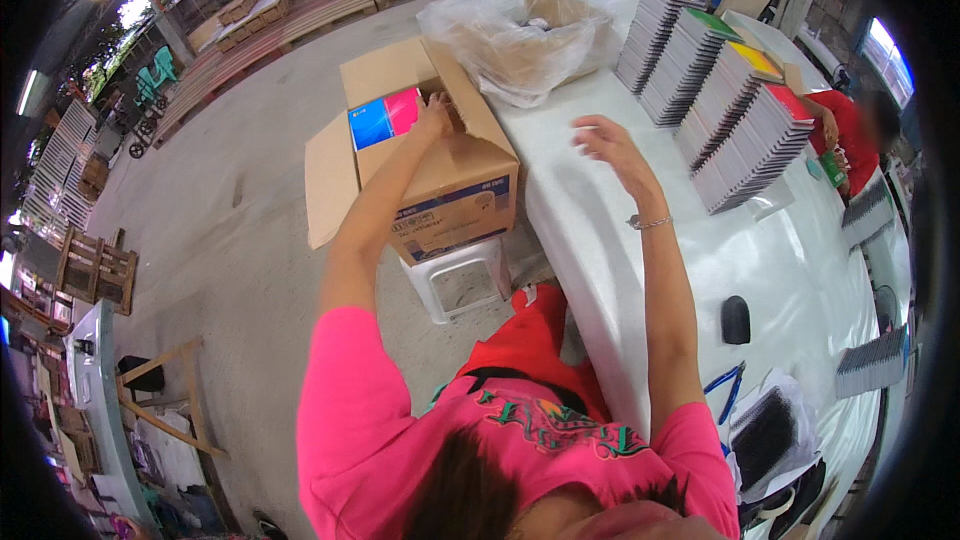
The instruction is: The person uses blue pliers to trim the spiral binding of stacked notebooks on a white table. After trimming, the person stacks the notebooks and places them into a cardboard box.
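Note:
My left hand (435,120) reaches into an open cardboard box (470,165), at the right edge of notebooks with blue and pink covers (385,120). Its fingers look stretched out against that edge, partly hard to make out. The box stands on a white plastic stool (455,285), its flaps folded outward. My right hand (610,148) hovers over the white-covered table (600,230), fingers apart and holding nothing. To its right rise several tall stacks of spiral-bound notebooks (745,155), topped with purple, green, yellow and red covers.
A plastic-lined carton (530,30) stands at the table's far left end. Nearer on the table lie a black oblong object (735,320) and a blue-handled tool (725,385). A person in red (850,130) is at the right side. Wooden pallets (330,0) line the far floor.

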Available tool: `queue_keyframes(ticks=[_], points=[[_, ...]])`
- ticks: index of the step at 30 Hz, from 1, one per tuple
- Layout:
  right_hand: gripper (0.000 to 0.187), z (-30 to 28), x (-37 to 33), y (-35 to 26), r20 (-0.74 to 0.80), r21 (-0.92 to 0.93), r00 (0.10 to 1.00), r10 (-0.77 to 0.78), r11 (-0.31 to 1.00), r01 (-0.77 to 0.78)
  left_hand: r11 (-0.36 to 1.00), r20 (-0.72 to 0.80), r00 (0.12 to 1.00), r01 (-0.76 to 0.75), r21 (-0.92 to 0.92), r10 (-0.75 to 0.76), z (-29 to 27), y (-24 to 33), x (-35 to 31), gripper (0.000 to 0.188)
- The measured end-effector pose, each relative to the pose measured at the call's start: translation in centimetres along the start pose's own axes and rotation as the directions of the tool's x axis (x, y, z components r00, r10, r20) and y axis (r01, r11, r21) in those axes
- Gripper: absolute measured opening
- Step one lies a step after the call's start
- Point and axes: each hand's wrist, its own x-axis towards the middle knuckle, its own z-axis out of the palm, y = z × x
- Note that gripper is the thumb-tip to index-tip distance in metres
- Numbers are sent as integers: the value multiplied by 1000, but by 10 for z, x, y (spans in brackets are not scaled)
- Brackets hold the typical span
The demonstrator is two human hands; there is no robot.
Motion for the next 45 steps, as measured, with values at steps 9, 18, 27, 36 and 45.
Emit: queue_keyframes(ticks=[9,18,27,36,45], points=[[66,104,6,-43,683,-355,696,224,934,47,809,-367,928,-259,-527,58,-96,15,-49,48],[42,44,-50,-50,478,-38,865,150,988,-150,711,-170,925,-371,-597,340,-72,63,-214,71],[39,51,-138,8,178,-214,931,319,936,-280,934,-256,935,-297,-197,244,110,119,-226,90],[39,109,-360,26,-22,-172,857,516,842,-511,755,-379,916,-339,-561,131,148,187,-277,55],[46,171,-565,184,-848,229,128,513,575,-785,-162,568,713,671,-724,412,272,191,-357,72]])
